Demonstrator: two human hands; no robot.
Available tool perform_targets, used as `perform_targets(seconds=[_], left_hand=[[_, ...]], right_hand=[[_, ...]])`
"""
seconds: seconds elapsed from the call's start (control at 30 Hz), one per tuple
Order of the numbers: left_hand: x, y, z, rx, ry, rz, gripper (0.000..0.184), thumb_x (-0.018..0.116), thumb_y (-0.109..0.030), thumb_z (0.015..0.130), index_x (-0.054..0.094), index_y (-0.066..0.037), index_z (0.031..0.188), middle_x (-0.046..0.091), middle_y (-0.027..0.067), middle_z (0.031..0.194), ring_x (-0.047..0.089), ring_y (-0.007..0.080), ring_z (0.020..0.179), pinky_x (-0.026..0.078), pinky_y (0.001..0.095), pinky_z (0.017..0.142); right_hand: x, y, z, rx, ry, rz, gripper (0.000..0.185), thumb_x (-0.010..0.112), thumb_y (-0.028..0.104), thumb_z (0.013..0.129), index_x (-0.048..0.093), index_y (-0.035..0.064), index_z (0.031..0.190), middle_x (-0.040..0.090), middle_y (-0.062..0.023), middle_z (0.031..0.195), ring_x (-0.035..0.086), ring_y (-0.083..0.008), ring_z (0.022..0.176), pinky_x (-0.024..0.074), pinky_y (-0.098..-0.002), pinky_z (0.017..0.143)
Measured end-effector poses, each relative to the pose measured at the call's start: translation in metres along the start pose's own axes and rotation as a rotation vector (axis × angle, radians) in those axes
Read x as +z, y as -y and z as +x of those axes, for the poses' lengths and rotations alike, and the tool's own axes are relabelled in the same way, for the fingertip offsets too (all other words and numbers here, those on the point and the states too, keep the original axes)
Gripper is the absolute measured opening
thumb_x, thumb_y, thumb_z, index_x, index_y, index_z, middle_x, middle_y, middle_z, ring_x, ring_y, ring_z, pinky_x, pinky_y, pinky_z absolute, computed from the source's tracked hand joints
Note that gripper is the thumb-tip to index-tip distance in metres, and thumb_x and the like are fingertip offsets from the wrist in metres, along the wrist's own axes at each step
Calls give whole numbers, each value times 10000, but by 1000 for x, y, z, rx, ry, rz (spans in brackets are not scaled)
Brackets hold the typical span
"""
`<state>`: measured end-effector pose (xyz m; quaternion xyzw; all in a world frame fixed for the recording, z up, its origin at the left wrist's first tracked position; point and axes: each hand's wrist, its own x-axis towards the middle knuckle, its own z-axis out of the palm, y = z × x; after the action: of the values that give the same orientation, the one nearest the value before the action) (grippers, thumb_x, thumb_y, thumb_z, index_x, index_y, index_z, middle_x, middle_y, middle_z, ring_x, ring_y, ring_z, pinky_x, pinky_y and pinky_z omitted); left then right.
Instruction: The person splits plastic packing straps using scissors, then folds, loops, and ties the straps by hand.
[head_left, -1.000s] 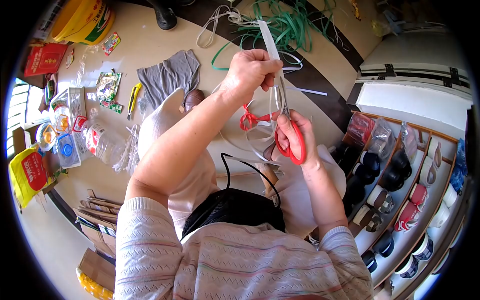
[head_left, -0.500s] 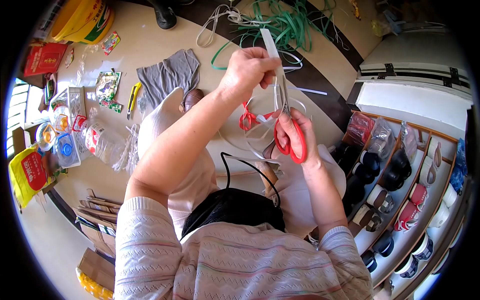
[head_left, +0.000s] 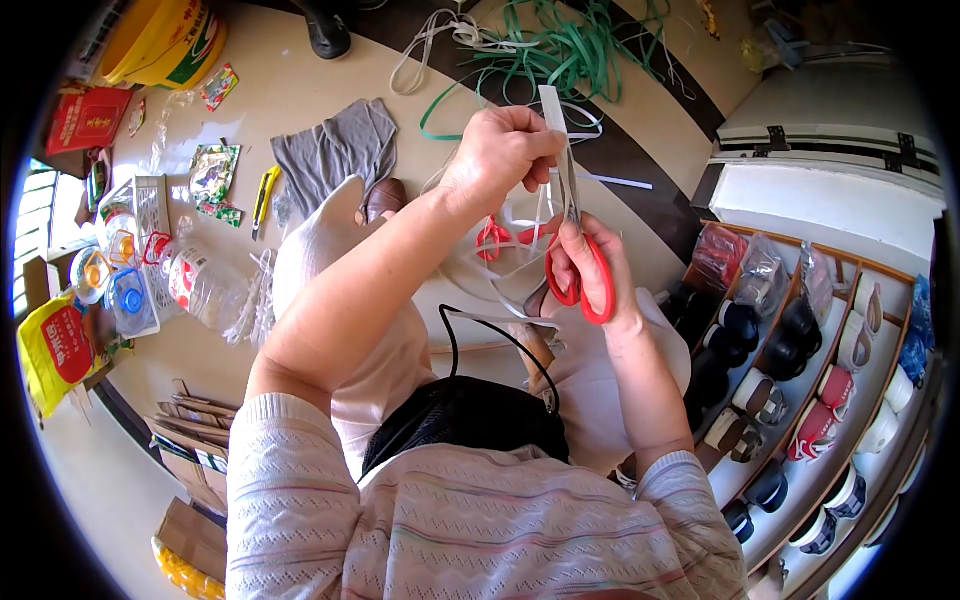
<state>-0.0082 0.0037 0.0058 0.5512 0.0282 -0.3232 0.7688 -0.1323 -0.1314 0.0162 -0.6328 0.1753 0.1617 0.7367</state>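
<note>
My left hand [head_left: 512, 150] pinches a flat white strip [head_left: 551, 108], whose short upper end sticks up past the fingers. In my right hand [head_left: 595, 270] are scissors with red handles [head_left: 598, 290], their metal blades pointing up beside the strip and the left fingertips. Whether the blades touch the strip cannot be made out. Thin white strips hang and curl below the hands, near a red ribbon [head_left: 490, 240]. Beyond the hands lies a tangle of green strapping [head_left: 570, 50] on the floor, with a loop of white cord [head_left: 430, 50] to its left.
A shoe rack [head_left: 790, 400] stands at the right. To the left are a grey cloth [head_left: 338, 148], a yellow cutter [head_left: 266, 200], a clear plastic bottle [head_left: 205, 285], a yellow bucket [head_left: 165, 42] and flattened cardboard [head_left: 190, 445]. A black bag [head_left: 475, 420] rests on the lap.
The strip's upper end stands lower and more upright, and has shifted slightly right. The left hand has moved a little. The scissors remain in the right hand.
</note>
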Motion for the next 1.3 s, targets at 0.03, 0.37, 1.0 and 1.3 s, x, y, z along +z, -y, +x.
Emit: perform_targets(seconds=[0.03,0.37,1.0,1.3], left_hand=[[0,0,0,-5,-4,-6,131,648,-115,793,576,-14,752,577,46,634,522,102,483,418,231,440],[4,-2,-5,-29,-10,-54,138,642,-116,800,569,-9,754,590,63,654,548,112,499,442,236,446],[7,1,-9,-47,35,-56,127,636,-87,798,558,13,798,608,87,672,589,132,534,472,233,463],[11,12,-13,-63,104,-40,112,635,-76,796,558,5,791,600,71,668,570,124,518,476,235,470]], right_hand=[[0,0,0,11,2,-1,347,555,369,886,554,22,902,416,34,529,375,-41,431,284,-192,396],[-1,0,0,18,-22,32,318,612,361,853,493,77,775,426,45,534,382,-32,426,292,-180,389],[-4,3,0,68,-29,28,334,609,374,852,482,79,758,424,52,529,392,-28,427,293,-176,387],[-7,-1,7,-34,-40,-10,352,585,392,863,548,43,881,467,43,564,404,-23,439,312,-172,404]])
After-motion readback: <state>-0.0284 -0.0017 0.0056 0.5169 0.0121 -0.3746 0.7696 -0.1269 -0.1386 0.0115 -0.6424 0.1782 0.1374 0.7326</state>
